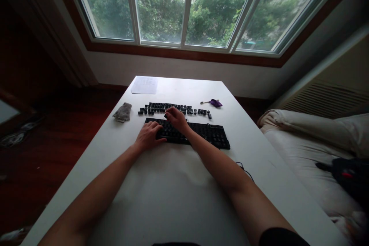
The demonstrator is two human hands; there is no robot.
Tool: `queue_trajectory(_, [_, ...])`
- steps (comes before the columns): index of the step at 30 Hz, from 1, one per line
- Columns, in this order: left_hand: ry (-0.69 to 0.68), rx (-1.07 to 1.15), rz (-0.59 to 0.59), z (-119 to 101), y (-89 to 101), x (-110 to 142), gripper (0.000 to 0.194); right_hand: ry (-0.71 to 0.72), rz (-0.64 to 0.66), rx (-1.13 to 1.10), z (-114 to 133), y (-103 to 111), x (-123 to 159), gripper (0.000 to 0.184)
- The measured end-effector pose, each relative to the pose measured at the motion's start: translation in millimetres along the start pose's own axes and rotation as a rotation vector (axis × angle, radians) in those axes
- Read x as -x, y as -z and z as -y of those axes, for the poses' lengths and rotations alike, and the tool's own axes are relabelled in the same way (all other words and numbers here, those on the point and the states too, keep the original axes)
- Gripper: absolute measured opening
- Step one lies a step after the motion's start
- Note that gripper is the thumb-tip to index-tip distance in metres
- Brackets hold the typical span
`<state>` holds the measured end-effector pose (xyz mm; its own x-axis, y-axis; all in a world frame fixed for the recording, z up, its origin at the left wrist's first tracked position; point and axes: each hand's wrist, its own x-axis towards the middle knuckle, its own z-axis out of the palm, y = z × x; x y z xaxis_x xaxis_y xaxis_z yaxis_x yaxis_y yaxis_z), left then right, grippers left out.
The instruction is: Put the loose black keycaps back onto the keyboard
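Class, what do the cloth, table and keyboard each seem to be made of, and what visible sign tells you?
Cloth: probably textile, matte grey, from its soft, rumpled folds.
Table: perhaps laminated or painted board; smooth white, with a soft sheen near the window.
Keyboard: likely black plastic, from its crisp, rigid edges; finish hard to judge.

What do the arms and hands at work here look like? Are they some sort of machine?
No machine: they are a person's. The left hand and right hand wear no gloves, and no watch shows on either wrist. Both forearms are bare; a black sleeve shows on the right arm, none on the left within view.
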<state>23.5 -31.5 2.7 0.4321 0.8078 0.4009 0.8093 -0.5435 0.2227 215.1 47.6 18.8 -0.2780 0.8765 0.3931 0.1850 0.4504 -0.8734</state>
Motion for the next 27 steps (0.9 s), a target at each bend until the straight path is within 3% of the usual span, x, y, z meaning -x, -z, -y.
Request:
queue_trajectory(10, [-0.039, 0.059, 0.049, 22, 7.4, -1, 0.047, 0.003, 0.147, 0.179, -2, 5, -1, 0.021])
queue_trajectory(19, [-0.027, 0.073, 0.061, 24, 5.6, -1, 0.046, -0.059, 0.301, 0.235, -1, 5, -10, 0.021])
queue_trajectory(24, [-0.03, 0.064, 0.065, 24, 6.3, -1, 0.047, -0.011, 0.405, 0.308, 8, 3, -13, 0.019])
queue_trajectory(27, [-0.029, 0.064, 0.067, 24, 6.9, -1, 0.046, 0.081, 0.363, 0.395, 13, 0, -6, 0.018])
